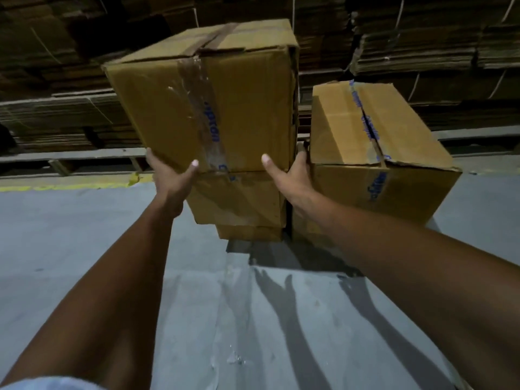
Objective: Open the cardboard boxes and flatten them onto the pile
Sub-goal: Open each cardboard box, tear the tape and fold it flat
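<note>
Between the two hands, at its lower corners, sits the top box (pixel 213 105) — taped shut, tilted, its bottom edge resting on the box below (pixel 239 198). Left hand (pixel 171 178) cups the lower left corner, thumb up on the front face, fingers hidden round the side. Right hand (pixel 289 175) grips the lower right edge the same way, thumb on the front, fingers tucked into the gap beside the right box (pixel 377 153). That box stands just right of the grip, its tape split along the top seam. Beyond the grip — stacks of flattened cardboard (pixel 422 52). Grey floor (pixel 84 235) beneath both arms.
</note>
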Demonstrator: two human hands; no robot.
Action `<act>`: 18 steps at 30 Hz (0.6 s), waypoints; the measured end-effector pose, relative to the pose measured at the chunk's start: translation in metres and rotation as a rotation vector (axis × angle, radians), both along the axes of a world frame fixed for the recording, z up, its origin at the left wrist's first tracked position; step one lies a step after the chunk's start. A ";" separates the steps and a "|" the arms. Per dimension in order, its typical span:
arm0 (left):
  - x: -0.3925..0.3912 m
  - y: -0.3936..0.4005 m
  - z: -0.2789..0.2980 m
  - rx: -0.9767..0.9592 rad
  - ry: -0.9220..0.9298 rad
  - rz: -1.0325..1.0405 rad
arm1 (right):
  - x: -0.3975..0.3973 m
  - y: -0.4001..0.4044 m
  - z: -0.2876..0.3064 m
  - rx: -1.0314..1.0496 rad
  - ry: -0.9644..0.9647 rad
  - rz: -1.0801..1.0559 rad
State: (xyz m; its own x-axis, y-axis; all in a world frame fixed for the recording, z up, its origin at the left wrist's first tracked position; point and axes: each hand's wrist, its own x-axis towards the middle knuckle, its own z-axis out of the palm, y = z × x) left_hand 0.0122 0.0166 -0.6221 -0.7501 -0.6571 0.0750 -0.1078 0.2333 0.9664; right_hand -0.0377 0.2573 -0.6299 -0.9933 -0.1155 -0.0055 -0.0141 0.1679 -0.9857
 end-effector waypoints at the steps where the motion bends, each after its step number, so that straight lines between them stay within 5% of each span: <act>1: -0.003 -0.002 0.004 0.062 0.018 0.007 | -0.001 -0.005 0.000 -0.056 -0.012 -0.031; 14: 0.003 -0.039 0.070 0.380 -0.048 -0.102 | -0.010 -0.033 0.038 -0.480 -0.203 -0.306; 18: 0.012 -0.015 0.066 0.374 -0.014 -0.074 | 0.007 -0.028 0.046 -0.431 -0.220 -0.457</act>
State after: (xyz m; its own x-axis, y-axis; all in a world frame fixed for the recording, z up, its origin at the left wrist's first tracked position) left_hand 0.0247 0.0020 -0.5561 -0.7955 -0.5815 -0.1705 -0.1180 -0.1272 0.9848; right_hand -0.0303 0.2296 -0.5841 -0.9239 0.2793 -0.2615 0.1744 -0.3009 -0.9376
